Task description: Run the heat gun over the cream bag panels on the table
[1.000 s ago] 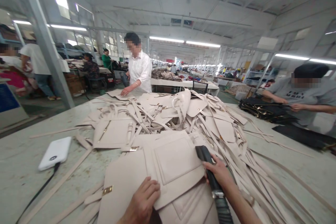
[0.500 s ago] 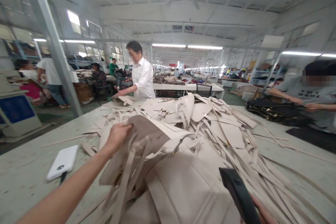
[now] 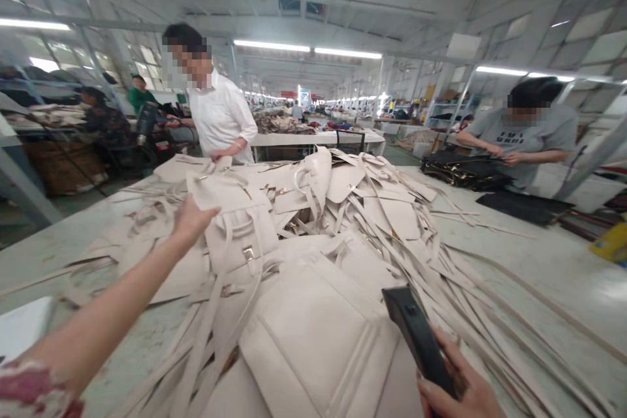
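Note:
My left hand (image 3: 192,221) reaches out over a big pile of cream leather pieces (image 3: 353,209) and grips the edge of one cream bag panel (image 3: 235,219), lifted off the pile with its straps and a gold buckle hanging down. My right hand (image 3: 458,388), low at the bottom right, is wrapped round a black tool (image 3: 416,336) whose flat dark head points up and left over a cream bag panel (image 3: 313,339) lying flat in front of me.
The pile lies on a long pale worktable (image 3: 539,274). A person in a white shirt (image 3: 220,117) stands at the far side, hands on the pile. Another person in grey (image 3: 533,134) handles black pieces (image 3: 465,173) at right. A white object (image 3: 22,326) lies at the left edge.
My left hand left the flat panel near me, reached out and lifted a strapped piece from the pile, carrying it farther away. The black tool came off the panel and now points upward.

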`<action>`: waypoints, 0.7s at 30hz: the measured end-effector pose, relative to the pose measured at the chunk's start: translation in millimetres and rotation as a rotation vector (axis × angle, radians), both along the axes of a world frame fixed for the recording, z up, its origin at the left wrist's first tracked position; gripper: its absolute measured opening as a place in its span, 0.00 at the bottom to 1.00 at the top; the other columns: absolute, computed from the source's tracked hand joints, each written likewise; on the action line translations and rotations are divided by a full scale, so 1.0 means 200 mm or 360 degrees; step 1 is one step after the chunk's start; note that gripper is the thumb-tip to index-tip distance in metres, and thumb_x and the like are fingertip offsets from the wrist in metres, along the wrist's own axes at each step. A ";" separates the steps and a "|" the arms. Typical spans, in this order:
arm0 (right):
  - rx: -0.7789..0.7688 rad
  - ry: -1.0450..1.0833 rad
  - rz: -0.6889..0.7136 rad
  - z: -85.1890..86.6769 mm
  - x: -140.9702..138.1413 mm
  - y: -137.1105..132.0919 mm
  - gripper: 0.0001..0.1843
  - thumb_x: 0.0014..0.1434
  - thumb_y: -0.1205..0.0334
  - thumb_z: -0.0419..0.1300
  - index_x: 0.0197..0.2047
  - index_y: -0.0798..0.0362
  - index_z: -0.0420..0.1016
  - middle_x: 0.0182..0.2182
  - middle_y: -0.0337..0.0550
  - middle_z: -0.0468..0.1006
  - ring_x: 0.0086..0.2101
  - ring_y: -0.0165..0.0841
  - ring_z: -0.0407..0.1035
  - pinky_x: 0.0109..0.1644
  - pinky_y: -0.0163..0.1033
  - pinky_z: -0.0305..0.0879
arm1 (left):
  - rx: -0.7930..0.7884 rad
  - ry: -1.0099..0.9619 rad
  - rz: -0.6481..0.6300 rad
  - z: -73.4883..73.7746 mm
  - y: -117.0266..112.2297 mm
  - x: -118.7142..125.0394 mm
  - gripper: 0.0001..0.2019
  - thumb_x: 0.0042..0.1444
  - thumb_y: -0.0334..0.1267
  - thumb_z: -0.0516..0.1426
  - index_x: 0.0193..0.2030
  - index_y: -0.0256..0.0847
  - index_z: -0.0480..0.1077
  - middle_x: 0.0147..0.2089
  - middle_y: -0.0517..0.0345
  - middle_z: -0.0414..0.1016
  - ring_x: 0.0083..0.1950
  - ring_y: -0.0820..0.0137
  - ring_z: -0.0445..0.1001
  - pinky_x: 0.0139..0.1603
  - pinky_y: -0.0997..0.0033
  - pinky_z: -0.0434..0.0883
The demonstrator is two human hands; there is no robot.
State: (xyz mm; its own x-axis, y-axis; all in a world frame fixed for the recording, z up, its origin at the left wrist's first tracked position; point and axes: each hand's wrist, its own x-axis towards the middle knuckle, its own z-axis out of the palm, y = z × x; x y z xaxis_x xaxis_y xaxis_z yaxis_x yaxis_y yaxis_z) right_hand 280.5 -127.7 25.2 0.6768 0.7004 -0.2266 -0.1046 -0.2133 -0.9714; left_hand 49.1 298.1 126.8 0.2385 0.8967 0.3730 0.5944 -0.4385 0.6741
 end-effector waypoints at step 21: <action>0.0009 0.0530 0.0706 0.12 0.27 -0.03 0.27 0.46 0.70 0.55 0.51 0.53 0.59 0.24 0.36 0.72 0.14 0.28 0.67 0.12 0.30 0.65 | 0.0625 0.1066 -0.1699 -0.70 -1.29 0.09 0.39 0.39 0.38 0.57 0.62 0.49 0.48 0.64 0.52 0.51 0.63 0.55 0.51 0.62 0.45 0.43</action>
